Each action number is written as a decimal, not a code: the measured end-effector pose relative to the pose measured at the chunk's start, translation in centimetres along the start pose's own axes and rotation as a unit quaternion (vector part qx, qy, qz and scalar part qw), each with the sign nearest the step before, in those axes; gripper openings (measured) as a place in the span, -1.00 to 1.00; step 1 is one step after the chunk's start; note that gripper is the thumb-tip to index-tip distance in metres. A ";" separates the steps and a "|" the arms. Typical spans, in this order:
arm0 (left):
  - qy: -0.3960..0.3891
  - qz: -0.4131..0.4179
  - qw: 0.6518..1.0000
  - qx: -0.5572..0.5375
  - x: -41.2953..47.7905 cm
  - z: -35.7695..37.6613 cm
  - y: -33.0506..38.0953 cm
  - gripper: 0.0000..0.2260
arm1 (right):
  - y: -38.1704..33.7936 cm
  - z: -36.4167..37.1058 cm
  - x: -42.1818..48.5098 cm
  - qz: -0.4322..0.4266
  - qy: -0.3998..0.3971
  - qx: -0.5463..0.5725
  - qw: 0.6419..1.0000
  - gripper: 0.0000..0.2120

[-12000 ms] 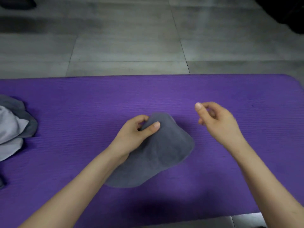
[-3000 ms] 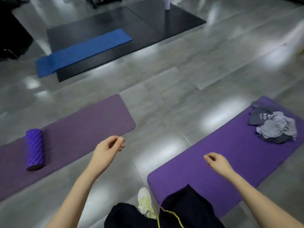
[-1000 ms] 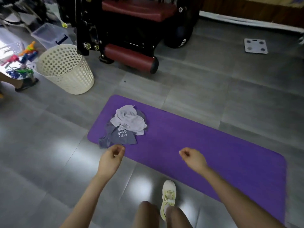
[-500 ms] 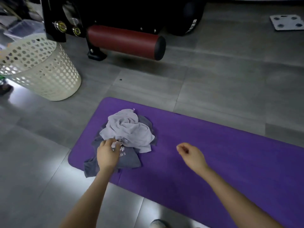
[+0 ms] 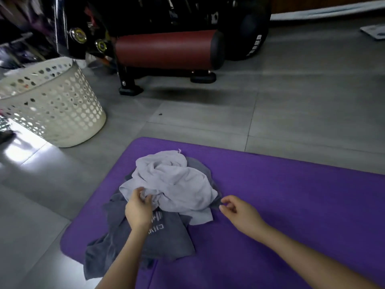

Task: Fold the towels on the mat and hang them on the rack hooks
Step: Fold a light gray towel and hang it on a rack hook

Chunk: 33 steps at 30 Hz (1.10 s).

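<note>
here left hand [image 5: 138,209] pinches the pale towel [image 5: 177,180] on the mat [image 5: 291,195], right hand [image 5: 239,213] loosely curled, empty.

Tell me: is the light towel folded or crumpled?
Crumpled: the light towel lies bunched in twists over a dark towel.

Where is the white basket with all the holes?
In the head view the white basket stands on the grey floor at the left, beyond the corner of the purple mat and left of the red roller.
</note>
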<state>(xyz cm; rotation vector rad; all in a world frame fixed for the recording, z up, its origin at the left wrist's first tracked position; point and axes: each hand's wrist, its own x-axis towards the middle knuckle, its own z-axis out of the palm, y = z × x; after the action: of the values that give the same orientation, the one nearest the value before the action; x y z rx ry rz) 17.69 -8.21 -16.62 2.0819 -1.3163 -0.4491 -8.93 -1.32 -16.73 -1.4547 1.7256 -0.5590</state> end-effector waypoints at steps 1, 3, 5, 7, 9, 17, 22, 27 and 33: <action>0.007 0.037 0.999 0.029 -0.1 -0.7 0.6 -0.76 | -0.4 -0.3 -0.4 -0.002 -0.005 -0.004 1.000 -0.71; 0.021 0.172 0.981 0.085 -0.8 -2.5 2.3 -0.81 | -1.1 -1.4 -1.7 -0.009 -0.014 -0.020 1.000 -0.70; 0.040 0.350 0.929 0.115 -1.6 -4.2 4.6 -0.81 | -1.9 -3.3 -3.0 -0.030 -0.009 -0.035 0.999 -0.69; 0.051 0.484 0.864 0.130 -2.1 -5.5 7.1 -0.73 | -2.6 -5.7 -4.0 -0.056 0.008 -0.058 0.997 -0.68; 0.035 0.534 0.834 0.136 -2.9 -6.3 9.9 -0.68 | -2.9 -8.3 -4.9 -0.069 0.035 -0.061 0.995 -0.66; -0.088 0.504 0.854 0.095 -13.6 -6.4 23.3 -0.73 | -2.7 -16.2 -9.7 -0.116 0.040 0.145 0.982 -0.38; -0.138 0.491 0.860 0.004 -22.9 -2.2 33.9 -0.73 | 1.7 -23.3 -15.1 -0.140 0.051 0.322 0.935 -0.41; -0.218 0.466 0.854 -0.080 -32.9 2.9 42.9 -0.73 | 8.8 -33.3 -21.1 -0.122 0.198 0.377 0.897 -0.42; -0.364 0.415 0.819 -0.156 -41.8 7.9 48.4 -0.76 | 15.9 -40.8 -27.5 -0.090 0.291 0.287 0.908 -0.30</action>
<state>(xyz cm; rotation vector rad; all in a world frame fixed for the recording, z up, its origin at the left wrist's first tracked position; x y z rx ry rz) -38.45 11.89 7.88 0.8861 -2.2226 -1.0098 -50.28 22.57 3.16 -1.0711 1.6370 -1.5829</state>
